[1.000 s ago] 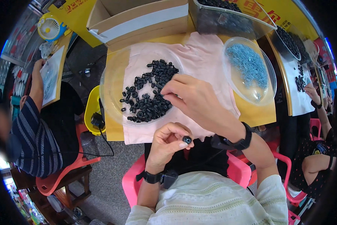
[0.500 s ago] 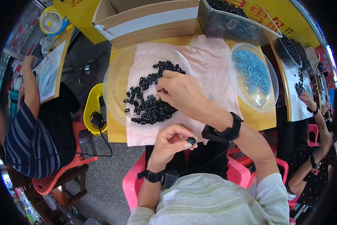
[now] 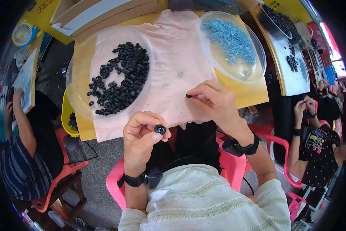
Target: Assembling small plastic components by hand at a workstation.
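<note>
Between the thumb and fingers of my left hand (image 3: 141,133) is a small round black part with a hole in its end (image 3: 160,129), held just off the table's near edge. My right hand (image 3: 214,101) pinches another small black piece (image 3: 189,96) above the pink cloth (image 3: 169,73). To the left, a clear round tray (image 3: 79,77) holds many loose black parts (image 3: 121,82). At the right, a clear oval tray (image 3: 260,57) contains a heap of tiny light-blue pieces (image 3: 231,38).
An open cardboard box (image 3: 99,17) stands at the back. A yellow bin (image 3: 67,117) sits on the floor at the left. People work at side tables on both sides; the right table (image 3: 296,82) bears a bowl of black parts (image 3: 275,21).
My right hand has left the pile in the left tray and come back right with a small black piece. The view has shifted, moving the table leftward and up in the picture.
</note>
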A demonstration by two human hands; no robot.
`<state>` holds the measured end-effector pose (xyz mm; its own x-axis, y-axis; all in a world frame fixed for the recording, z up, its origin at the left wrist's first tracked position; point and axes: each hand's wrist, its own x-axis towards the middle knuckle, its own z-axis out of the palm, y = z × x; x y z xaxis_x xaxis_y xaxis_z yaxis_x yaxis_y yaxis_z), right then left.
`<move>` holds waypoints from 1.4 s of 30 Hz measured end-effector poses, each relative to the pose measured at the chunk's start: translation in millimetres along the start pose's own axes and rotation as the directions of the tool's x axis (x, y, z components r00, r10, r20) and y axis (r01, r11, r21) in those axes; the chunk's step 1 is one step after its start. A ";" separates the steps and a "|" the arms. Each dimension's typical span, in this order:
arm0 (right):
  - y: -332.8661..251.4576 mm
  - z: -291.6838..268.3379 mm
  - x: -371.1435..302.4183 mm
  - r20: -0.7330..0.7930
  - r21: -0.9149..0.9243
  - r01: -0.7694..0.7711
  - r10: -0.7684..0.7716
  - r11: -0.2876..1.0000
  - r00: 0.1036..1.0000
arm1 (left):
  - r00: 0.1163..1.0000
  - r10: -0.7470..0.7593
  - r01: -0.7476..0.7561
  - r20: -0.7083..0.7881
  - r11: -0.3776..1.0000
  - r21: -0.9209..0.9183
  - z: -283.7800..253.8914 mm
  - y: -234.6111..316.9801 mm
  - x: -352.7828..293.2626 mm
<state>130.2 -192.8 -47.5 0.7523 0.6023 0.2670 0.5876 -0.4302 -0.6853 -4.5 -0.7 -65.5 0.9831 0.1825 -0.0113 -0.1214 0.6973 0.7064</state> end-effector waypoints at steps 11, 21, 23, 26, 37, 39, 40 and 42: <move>1.6 -11.4 -3.9 0.041 0.105 -0.076 0.072 0.992 0.997 | 1.000 -0.029 0.030 -0.007 0.998 0.060 13.1 -2.7 -3.1; -1.2 -8.8 -8.2 0.080 -0.078 0.078 -0.072 0.994 0.994 | 0.999 -0.048 0.049 -0.012 0.996 0.069 19.8 -5.1 -4.3; -3.5 -10.6 -7.6 0.078 -0.095 0.093 -0.085 0.991 0.993 | 0.999 -0.051 0.052 -0.017 0.996 0.071 21.4 -5.2 -4.8; -3.4 -10.8 -10.3 0.110 0.066 -0.041 0.033 0.997 0.993 | 0.997 -0.055 0.060 -0.051 0.993 0.098 24.4 -4.7 -5.8; -53.0 -34.4 -7.0 0.331 0.701 -0.420 0.259 0.577 0.908 | 0.990 -0.031 0.058 -0.141 0.980 0.189 39.6 -3.8 -8.1; -53.7 -33.9 -7.3 0.316 0.698 -0.397 0.241 0.596 0.918 | 0.993 -0.015 0.039 -0.117 0.978 0.207 41.0 -3.4 -8.0; -53.9 -33.6 -7.3 0.308 0.694 -0.386 0.234 0.607 0.922 | 0.994 -0.007 0.030 -0.105 0.976 0.214 41.5 -3.2 -8.2; -53.5 -32.9 -8.1 0.294 0.678 -0.362 0.216 0.640 0.931 | 0.994 -0.011 0.034 -0.107 0.976 0.216 42.5 -2.9 -8.9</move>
<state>102.5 -196.9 9.3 0.7402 0.6651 -0.0985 -0.0987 -0.0374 -0.9944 -7.1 -33.8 -37.4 0.9642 0.2477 -0.0944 -0.0555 0.5368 0.8419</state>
